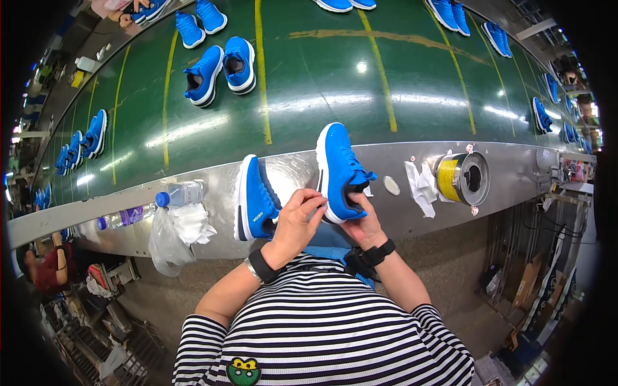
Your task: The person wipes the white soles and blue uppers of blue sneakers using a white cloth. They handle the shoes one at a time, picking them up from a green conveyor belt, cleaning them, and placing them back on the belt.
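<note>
A blue sneaker (337, 157) with a white sole is held toe-away over the metal ledge. My right hand (364, 224) grips it around the heel and opening, its thumb by the collar. Beside the heel, my left hand (297, 225) is closed in a pinch, thumb and forefinger meeting at the shoe's left side near the sole. Whatever sits between those fingertips is too small to make out. A matching blue sneaker (252, 196) lies tipped on its side on the ledge just left of my hands, its heel partly behind my left wrist.
Beyond the metal ledge (386, 161) runs a green conveyor belt (309, 77) bearing pairs of blue sneakers (205, 76). Bottles (183, 193) and a plastic bag (168, 241) are at left. White tissues (421, 188) and a yellow-labelled tin (460, 178) stand right. Other people work at far left.
</note>
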A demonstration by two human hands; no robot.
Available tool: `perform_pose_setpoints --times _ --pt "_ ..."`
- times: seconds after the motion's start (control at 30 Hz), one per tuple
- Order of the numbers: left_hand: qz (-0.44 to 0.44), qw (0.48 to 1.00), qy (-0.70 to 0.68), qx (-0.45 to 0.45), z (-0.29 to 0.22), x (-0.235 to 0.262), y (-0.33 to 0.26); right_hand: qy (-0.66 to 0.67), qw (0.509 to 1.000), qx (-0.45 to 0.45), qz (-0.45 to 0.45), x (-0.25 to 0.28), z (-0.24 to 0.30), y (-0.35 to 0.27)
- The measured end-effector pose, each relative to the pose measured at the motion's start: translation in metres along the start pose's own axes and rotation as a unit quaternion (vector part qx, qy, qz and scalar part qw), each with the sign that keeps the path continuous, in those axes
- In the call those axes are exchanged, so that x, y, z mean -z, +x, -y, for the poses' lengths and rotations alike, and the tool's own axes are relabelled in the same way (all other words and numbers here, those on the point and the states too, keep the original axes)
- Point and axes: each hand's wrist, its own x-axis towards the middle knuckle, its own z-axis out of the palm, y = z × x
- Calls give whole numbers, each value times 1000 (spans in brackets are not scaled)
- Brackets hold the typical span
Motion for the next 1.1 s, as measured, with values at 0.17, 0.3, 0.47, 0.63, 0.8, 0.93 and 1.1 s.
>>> perform_pose_setpoints --times 0.17,0.3,0.47,0.63,0.8,0.93,1.1 --pt "-3 999 25 -25 5 -2 0 -39 997 58 -19 -5 -4 0" --pt "9 999 34 -28 11 -3 2 -105 987 124 -21 -9 -7 -2" --pt "56 988 104 -103 14 -2 1 -156 977 141 -28 -12 -8 -7" --pt "13 998 45 -50 26 -10 -6 -159 976 146 -41 -16 -12 -5" --pt "-46 998 -16 25 38 -7 -8 -38 994 95 -47 -6 -10 -3" --pt "-15 997 3 72 41 14 -19 -26 996 69 -41 -11 0 -6" --pt "209 967 97 110 48 28 -59 -40 998 45 -30 1 -6 1"
